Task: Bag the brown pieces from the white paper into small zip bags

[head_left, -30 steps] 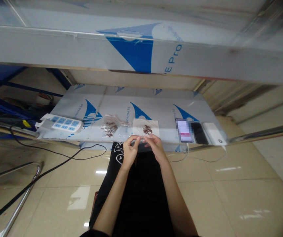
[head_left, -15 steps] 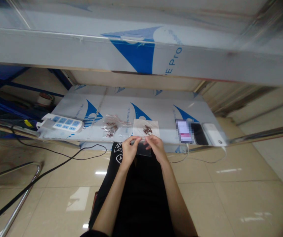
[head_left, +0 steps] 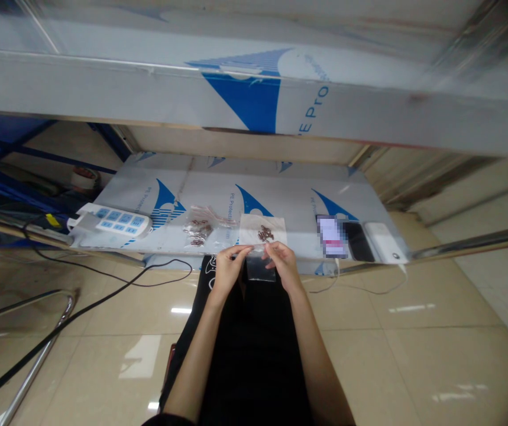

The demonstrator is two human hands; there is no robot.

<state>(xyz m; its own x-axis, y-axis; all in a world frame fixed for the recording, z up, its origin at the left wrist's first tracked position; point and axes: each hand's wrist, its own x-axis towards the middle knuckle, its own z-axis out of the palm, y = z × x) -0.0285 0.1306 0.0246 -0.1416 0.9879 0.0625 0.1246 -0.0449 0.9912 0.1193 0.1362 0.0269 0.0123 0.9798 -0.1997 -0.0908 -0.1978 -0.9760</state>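
A small clear plastic bag [head_left: 260, 267] hangs by its top edge between my two hands, just in front of the shelf edge. My left hand [head_left: 231, 264] pinches its upper left corner between thumb and forefinger. On the other side, my right hand [head_left: 281, 260] pinches the upper right corner. Just beyond my fingers lies a white square sheet [head_left: 247, 228] with a heap of small brown pieces [head_left: 265, 233] on it. To its left, a clear bag of similar brown pieces [head_left: 199, 229] rests on the shelf.
A white power strip [head_left: 123, 222] sits at the shelf's left end. On the right are a lit phone [head_left: 332, 236], a black phone [head_left: 359, 241] and a white device [head_left: 383, 241], with white cables hanging down. A film-covered upper board [head_left: 147, 89] overhangs the back. A black cable [head_left: 103, 305] crosses at lower left.
My hands have moved slightly apart, and more of the clear bag shows below my fingers. The things on the shelf stay where they were.
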